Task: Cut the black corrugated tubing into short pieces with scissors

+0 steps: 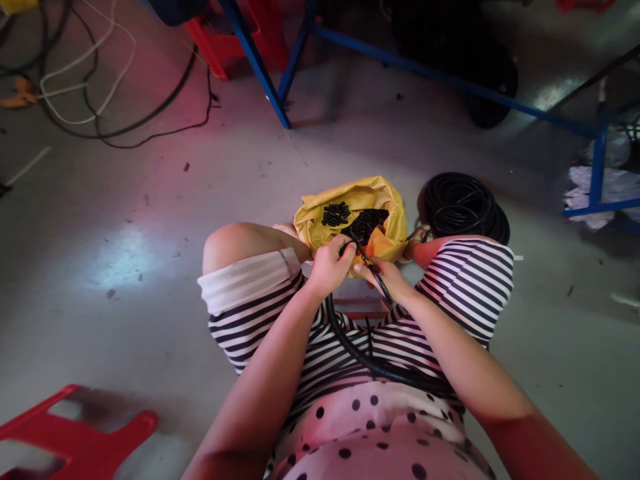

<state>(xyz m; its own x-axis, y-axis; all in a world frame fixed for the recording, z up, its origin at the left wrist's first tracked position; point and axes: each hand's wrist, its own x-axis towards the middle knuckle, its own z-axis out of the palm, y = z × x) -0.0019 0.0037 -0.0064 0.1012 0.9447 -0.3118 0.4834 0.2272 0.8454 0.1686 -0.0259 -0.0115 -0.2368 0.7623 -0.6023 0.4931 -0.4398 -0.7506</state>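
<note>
Just in front of my lap, my left hand is closed around the end of a black ribbed hose, which hangs down and curves across my lap to the right. Closed on black-handled scissors, my right hand is close beside the left. The scissors' blades point up and left toward the hose end; whether they touch it I cannot tell. Directly beyond both hands, between my feet, stands a yellow bag with its top folded open. Many short black tube pieces lie inside it.
A coil of black hose lies by my right foot. A blue metal frame spans the far side, with a red stool behind it. Another red stool is at lower left. Loose cables cross the floor at upper left.
</note>
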